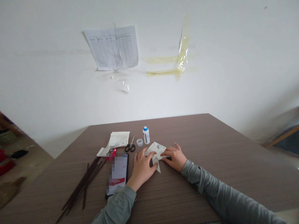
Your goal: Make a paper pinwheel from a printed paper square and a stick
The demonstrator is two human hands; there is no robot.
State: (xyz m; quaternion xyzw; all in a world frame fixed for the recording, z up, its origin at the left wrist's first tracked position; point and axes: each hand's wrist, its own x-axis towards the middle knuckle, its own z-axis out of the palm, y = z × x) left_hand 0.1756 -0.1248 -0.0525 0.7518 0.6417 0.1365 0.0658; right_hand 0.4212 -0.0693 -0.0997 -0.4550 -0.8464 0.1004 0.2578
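1. In the head view, our left hand (pixel 143 166) lies on the near-left side of a folded paper pinwheel shape (pixel 156 152), thumb and forefinger spread over it; we cannot tell whether they pinch it.
2. Our right hand (pixel 174 157) touches its right side, thumb and forefinger close together at a flap; whether they clamp it, we cannot tell. The folded paper thus lies between our 2 hands, on the brown table (pixel 187 133).
3. Just beyond our grip we see a white bottle with a blue cap (pixel 146 137), and beside it a small translucent cup (pixel 139 142).
4. Farther left of our grip lie black-handled scissors (pixel 130 147), then a stack of pale papers (pixel 119 139).
5. Left of our left hand is a phone (pixel 119 172), with thin dark sticks (pixel 92 169) past it.
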